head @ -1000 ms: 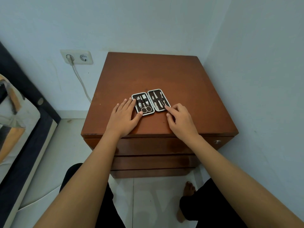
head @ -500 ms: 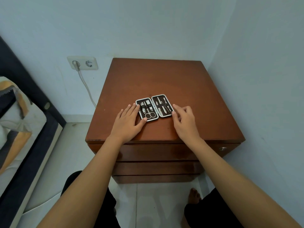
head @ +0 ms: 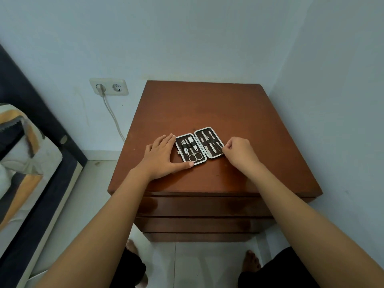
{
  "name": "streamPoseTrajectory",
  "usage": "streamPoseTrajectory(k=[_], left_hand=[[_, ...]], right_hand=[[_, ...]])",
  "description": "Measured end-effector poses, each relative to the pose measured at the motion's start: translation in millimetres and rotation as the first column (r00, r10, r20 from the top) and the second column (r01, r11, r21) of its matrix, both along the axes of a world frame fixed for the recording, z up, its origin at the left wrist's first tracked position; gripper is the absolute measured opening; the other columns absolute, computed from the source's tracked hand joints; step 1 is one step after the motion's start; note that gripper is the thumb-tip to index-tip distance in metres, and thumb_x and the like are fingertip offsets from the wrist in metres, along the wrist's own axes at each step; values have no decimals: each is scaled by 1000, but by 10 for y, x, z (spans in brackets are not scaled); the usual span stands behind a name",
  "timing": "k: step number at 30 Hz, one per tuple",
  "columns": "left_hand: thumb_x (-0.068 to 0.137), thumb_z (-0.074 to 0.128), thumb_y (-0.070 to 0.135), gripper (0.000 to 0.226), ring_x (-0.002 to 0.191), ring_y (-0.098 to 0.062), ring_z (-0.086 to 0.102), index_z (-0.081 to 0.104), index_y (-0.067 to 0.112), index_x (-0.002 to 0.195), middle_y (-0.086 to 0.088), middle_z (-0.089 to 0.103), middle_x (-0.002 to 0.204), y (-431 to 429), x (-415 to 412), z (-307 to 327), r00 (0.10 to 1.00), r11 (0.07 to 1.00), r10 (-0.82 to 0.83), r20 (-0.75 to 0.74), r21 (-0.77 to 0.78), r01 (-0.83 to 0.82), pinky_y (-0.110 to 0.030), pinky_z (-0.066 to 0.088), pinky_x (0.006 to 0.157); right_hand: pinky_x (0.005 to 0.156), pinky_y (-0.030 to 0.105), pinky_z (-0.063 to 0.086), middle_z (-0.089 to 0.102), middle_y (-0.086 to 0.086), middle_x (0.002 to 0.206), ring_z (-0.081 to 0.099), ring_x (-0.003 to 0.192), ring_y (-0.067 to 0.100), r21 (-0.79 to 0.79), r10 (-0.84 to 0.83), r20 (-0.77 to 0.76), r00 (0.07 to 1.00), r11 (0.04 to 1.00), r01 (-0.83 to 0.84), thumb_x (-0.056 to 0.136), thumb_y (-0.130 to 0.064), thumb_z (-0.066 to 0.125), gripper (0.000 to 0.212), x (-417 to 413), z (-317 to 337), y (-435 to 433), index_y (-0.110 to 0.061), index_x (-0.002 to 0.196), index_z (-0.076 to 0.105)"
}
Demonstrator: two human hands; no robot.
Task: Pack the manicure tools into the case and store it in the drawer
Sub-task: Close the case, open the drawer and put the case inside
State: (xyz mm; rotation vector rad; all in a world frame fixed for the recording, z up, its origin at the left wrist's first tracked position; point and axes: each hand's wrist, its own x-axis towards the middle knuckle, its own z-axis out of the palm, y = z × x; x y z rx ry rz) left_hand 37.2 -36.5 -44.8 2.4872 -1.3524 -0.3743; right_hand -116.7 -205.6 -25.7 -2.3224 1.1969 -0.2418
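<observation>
A small manicure case (head: 200,145) lies open flat on the brown nightstand top (head: 209,113), with metal tools strapped in both halves: scissors and clippers on the left, several thin files on the right. My left hand (head: 162,156) rests flat against the case's left edge, thumb along its near edge. My right hand (head: 239,153) has curled fingers pinching the right edge of the right half. Closed drawer fronts (head: 199,206) sit below the top.
A wall socket (head: 109,86) with a plugged white cable is left of the nightstand. A bed with a dark frame (head: 47,169) fills the left side. The right wall stands close beside the nightstand. My bare feet are on the white floor tiles below.
My right hand's fingers have curled from stretched out to pinching the case's right edge. My left hand stays against the left edge. The camera view has shifted slightly.
</observation>
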Motion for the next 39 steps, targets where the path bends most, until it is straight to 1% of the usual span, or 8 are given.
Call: streamPoseTrajectory(k=[4, 10, 15, 19, 24, 30, 35, 39], left_hand=[[58, 40, 87, 112, 139, -16, 18, 23, 20, 147, 5, 25, 154, 0, -132, -70, 998, 987, 51, 44, -156, -44, -40, 17, 109], [74, 66, 56, 68, 106, -17, 46, 50, 20, 130, 2, 53, 119, -13, -256, -99, 999, 925, 43, 3, -377, -39, -36, 40, 94], [82, 68, 31, 33, 87, -18, 52, 61, 16, 111, 3, 55, 96, -127, -384, -115, 979, 833, 148, -138, -515, -199, -32, 46, 79], [80, 70, 30, 38, 82, -16, 53, 61, 14, 113, 0, 60, 95, -175, -402, -146, 966, 803, 207, -153, -538, -257, -32, 47, 76], [79, 71, 38, 57, 86, -13, 53, 54, 15, 128, 5, 54, 98, -160, -405, -146, 974, 811, 163, -158, -541, -223, -28, 48, 79], [84, 64, 38, 50, 91, -19, 56, 57, 13, 127, -3, 58, 99, -196, -424, -133, 964, 816, 212, -162, -513, -266, -36, 50, 83], [89, 57, 37, 48, 117, -23, 45, 51, 13, 131, -6, 51, 125, -92, -493, 69, 971, 907, 233, -60, -346, -239, -37, 42, 95], [92, 52, 33, 39, 129, -27, 37, 55, 7, 121, -10, 46, 136, 487, -434, 96, 893, 752, 448, -38, -524, -399, -41, 33, 106]], right_hand=[[71, 37, 44, 62, 22, 103, 58, 91, 37, -96, 28, -37, 999, 995, -32, 89, -7, 39, 21, 136, 95, -68, 1, 94, 58], [75, 34, 40, 54, 10, 99, 50, 91, 25, -361, 297, 211, 931, 909, -208, 91, -5, 46, 7, 86, 317, -38, -5, 93, 53], [77, 37, 47, 56, 7, 98, 49, 89, 21, -457, 515, 172, 840, 797, -396, 87, 0, 50, 11, -121, 213, -2, -8, 91, 55], [82, 34, 48, 58, 7, 104, 50, 94, 22, -446, 558, 103, 823, 766, -463, 89, -4, 52, 13, -245, 34, 49, -8, 99, 60], [83, 26, 41, 61, 6, 104, 51, 98, 21, -360, 429, 214, 877, 870, -338, 90, -21, 57, 21, -186, -82, 119, -10, 105, 67], [82, 23, 36, 62, 8, 100, 51, 97, 24, -289, 273, 308, 912, 940, -183, 87, -20, 63, 19, -95, -139, 237, -6, 97, 70], [90, 31, 45, 67, 6, 105, 58, 100, 21, -232, 229, 266, 936, 958, -168, 86, -24, 64, 23, -320, 16, 198, -8, 101, 71], [86, 28, 46, 71, 11, 93, 65, 90, 25, -262, 9, 512, 859, 954, 147, 84, -19, 66, 15, -1113, -14, 26, -7, 91, 72]])
